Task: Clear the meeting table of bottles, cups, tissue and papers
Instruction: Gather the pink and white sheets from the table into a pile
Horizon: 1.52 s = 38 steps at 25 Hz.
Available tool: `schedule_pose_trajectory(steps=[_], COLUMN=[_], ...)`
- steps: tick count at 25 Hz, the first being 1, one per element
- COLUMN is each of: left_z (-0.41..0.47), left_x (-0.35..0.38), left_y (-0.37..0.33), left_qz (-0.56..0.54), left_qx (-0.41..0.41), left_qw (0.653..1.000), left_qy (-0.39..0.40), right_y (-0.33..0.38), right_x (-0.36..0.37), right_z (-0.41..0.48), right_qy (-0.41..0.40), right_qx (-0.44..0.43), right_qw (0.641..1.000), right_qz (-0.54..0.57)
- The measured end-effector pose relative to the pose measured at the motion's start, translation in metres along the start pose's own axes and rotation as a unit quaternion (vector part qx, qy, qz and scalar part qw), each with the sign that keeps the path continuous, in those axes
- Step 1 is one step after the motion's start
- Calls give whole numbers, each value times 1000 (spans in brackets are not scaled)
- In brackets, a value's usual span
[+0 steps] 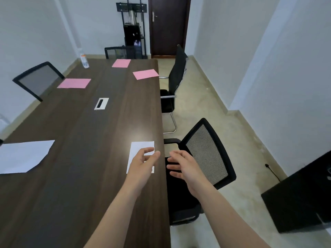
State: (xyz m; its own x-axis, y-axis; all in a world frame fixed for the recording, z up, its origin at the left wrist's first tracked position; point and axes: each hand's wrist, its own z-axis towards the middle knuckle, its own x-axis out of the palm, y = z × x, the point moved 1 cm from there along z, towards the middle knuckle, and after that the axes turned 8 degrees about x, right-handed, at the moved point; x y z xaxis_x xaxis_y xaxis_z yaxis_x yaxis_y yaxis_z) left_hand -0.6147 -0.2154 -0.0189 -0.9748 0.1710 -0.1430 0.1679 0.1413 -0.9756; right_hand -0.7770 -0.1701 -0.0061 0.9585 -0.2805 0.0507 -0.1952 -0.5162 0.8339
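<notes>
You are working in soft, even indoor light with a cool, bluish cast on the walls (35, 33). A pale sheen lies on the desk (80, 140) just beyond the white sheet (142, 146), which is washed out to plain white, so the light seems to fall from above. Shadows are faint, with only a weak one under your left hand (143, 163). The black cabinet (300, 199) at the right is so dark that its detail is lost. The wide lens bends the desk edge and tilts the door (168, 27) and the walls toward the corners. Your fingers (151, 150) look slightly smeared, and the far end of the room is soft.
</notes>
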Motion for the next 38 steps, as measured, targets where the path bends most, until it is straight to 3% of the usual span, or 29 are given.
schedule_pose_trajectory(steps=[6,10,25,34,38], left_z=[14,23,111,197,219], left_x=[85,104,54,5,7], left_y=[-17,-6,68,153,195], left_qz=[11,21,105,266,331], left_qx=[-15,-52,-171,-273,-321], left_qw=[1000,997,965,894,863], left_qy=[-15,-46,-166,-235,-208], right_y=[18,13,-10,-21,-34], right_x=[-73,-106,-95,-45,-36], right_z=[40,62,142,219,248], right_qy=[36,48,87,63,62], right_qx=[3,32,122,145,179], right_qw=[999,998,986,969,956], right_qz=[7,9,-78,-192,-225])
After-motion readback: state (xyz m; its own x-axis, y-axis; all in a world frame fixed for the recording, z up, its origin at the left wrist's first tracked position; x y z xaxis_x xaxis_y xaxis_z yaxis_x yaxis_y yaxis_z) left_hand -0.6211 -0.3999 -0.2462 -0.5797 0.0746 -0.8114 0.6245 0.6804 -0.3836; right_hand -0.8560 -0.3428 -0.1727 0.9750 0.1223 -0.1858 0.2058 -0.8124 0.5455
